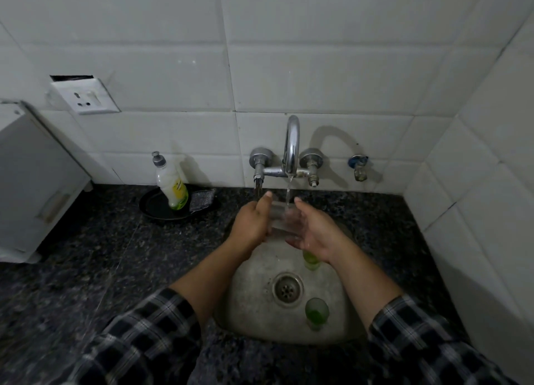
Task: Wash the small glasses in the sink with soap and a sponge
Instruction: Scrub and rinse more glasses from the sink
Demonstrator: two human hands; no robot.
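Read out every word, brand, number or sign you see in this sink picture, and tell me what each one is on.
No text here can be read.
Soap bottle: the yellow and green label carries print, but it is too blurred to read.
Wall socket: no lettering shows.

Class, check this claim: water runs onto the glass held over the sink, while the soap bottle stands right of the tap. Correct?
No. The head view shows the soap bottle left of the tap, in a dark plate; the rest holds.
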